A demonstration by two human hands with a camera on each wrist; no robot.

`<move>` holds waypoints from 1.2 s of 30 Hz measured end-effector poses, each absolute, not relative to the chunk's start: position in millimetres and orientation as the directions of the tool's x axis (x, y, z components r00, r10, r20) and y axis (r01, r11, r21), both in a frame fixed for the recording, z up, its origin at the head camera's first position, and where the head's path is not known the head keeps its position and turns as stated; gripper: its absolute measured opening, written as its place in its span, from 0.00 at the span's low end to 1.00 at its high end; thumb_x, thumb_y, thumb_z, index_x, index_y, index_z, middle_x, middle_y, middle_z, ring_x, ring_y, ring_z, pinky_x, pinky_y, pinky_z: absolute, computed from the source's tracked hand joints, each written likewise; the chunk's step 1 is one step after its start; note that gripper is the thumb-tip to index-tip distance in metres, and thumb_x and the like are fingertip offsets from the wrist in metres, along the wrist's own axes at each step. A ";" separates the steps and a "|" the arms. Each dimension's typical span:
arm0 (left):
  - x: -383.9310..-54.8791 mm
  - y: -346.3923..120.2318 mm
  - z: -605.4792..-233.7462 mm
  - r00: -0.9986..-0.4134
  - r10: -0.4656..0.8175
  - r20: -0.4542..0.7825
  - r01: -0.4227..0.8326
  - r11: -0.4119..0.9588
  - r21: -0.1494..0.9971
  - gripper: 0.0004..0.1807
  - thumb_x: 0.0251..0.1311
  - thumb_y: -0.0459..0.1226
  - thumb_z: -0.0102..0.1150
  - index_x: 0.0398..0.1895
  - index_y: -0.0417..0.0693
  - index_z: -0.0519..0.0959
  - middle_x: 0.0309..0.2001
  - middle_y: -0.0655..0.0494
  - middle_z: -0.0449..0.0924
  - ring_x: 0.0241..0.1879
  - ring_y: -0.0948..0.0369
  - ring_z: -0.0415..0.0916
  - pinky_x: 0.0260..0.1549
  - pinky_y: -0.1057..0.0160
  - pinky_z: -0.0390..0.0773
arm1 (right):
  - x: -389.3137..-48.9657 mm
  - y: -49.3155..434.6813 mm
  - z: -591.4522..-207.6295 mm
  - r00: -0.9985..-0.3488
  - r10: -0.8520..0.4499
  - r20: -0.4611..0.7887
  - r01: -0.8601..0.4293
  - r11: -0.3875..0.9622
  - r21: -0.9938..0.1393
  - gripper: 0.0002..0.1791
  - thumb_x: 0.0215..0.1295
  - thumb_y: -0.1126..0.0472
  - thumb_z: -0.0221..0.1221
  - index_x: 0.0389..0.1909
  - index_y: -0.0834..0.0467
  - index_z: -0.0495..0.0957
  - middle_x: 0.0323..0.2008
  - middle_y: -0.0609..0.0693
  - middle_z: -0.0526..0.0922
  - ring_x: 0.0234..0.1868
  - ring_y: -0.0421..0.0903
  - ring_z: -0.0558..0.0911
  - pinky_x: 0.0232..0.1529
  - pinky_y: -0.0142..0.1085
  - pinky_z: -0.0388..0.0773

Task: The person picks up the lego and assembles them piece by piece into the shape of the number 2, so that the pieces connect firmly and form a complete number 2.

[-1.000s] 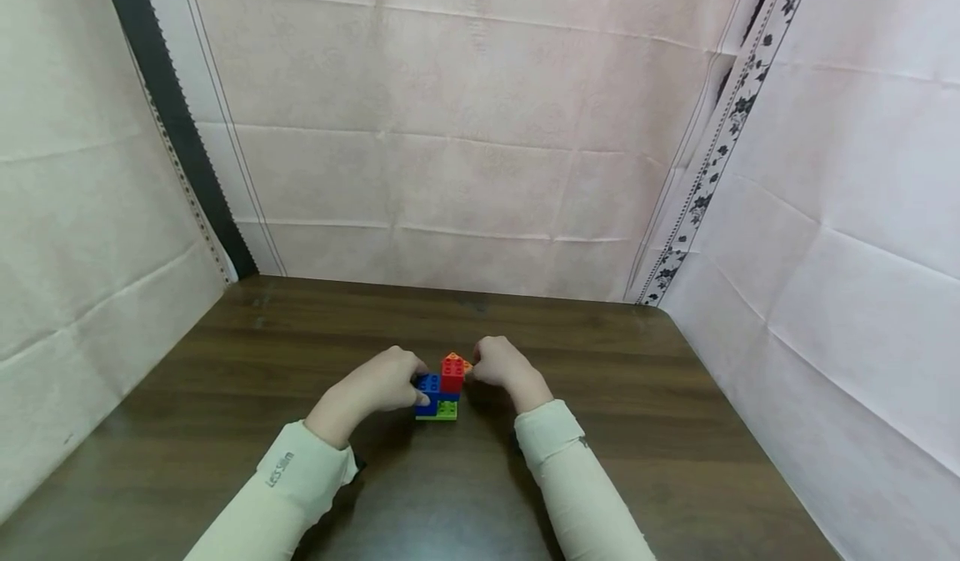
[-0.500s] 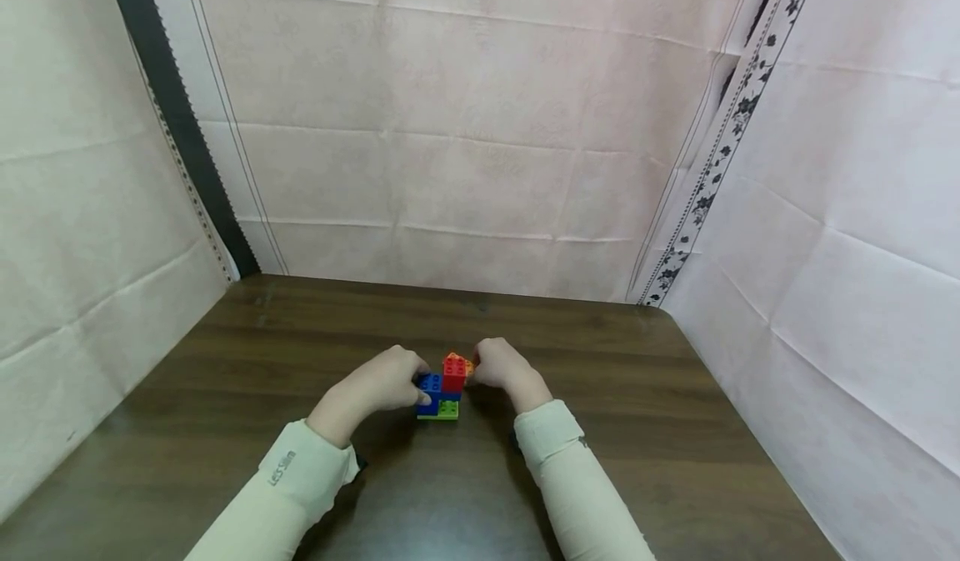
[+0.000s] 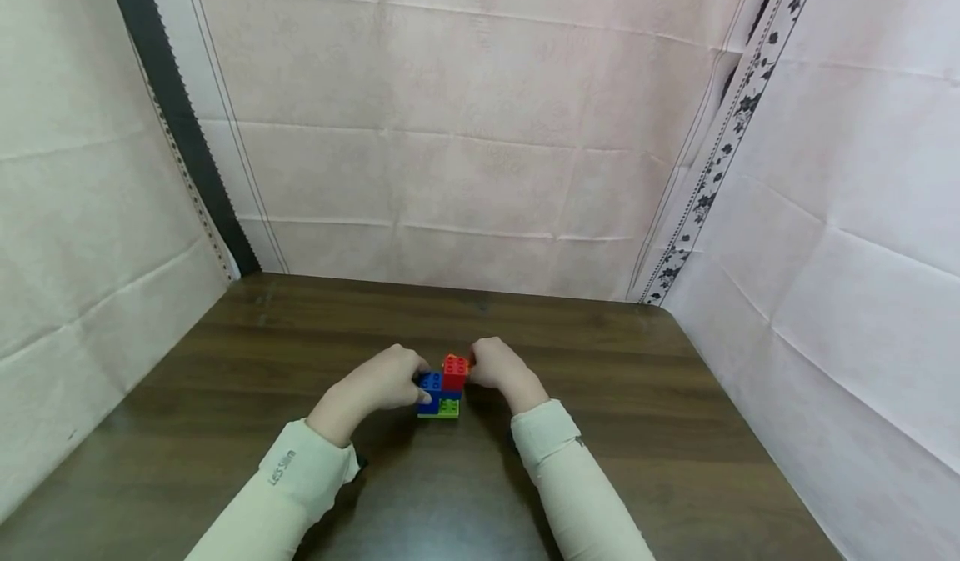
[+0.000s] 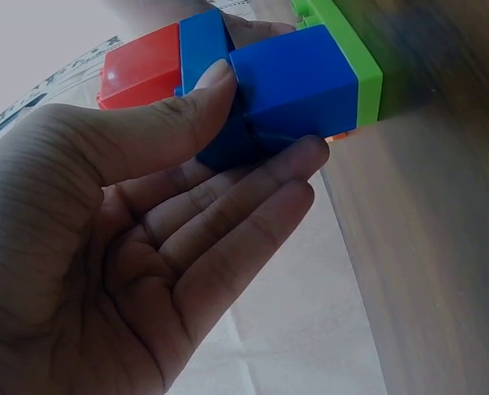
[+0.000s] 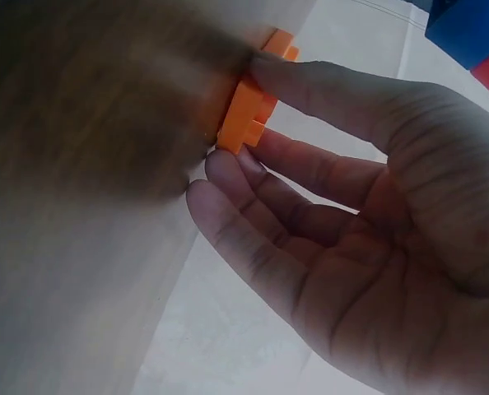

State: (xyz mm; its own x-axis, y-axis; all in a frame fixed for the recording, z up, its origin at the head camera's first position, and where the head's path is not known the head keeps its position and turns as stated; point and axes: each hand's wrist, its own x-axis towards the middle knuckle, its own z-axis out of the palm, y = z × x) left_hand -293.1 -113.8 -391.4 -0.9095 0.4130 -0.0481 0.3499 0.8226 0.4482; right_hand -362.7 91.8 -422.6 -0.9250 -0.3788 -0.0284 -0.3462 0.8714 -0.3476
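Near the middle of the table, my left hand (image 3: pixel 381 380) grips a small stack of toy building bricks, thumb on one side and fingers on the other. A lime green base plate (image 4: pixel 370 78) forms the bottom, with blue bricks (image 4: pixel 298 82) above it. On top, at the right, sits a red brick (image 3: pixel 454 373). My right hand (image 3: pixel 501 366) is just right of the stack and pinches a flat orange brick (image 5: pixel 246 111) between thumb and fingertips, low at the tabletop. From the head view most of the orange brick is hidden behind the red brick and the hand.
The brown wood-grain table (image 3: pixel 600 428) extends around both hands. Pale creased cloth (image 3: pixel 480 144) hangs behind it and along both sides. A strip with black flower print (image 3: pixel 705 198) runs down the back right corner.
My right hand has shifted slightly left, and less of the orange brick shows beside the red brick. My left hand keeps its grip on the stack, almost still.
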 end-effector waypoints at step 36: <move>-293.8 -115.3 -392.0 -0.912 0.405 -0.065 0.332 0.821 0.464 0.21 0.57 0.41 0.73 0.52 0.42 0.85 0.44 0.52 0.86 0.41 0.58 0.83 0.48 0.49 0.83 | -340.4 109.9 -386.0 -0.902 -0.426 0.063 -0.394 0.757 -0.520 0.13 0.66 0.56 0.64 0.50 0.53 0.84 0.42 0.46 0.84 0.39 0.45 0.81 0.50 0.43 0.82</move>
State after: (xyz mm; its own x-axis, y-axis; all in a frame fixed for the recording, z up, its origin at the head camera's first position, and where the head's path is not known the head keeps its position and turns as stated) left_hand -293.8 -115.3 -392.0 -0.9119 0.4052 -0.0648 0.3320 0.8212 0.4641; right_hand -340.4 109.9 -386.0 -0.9024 -0.4263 0.0634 -0.3944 0.7574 -0.5205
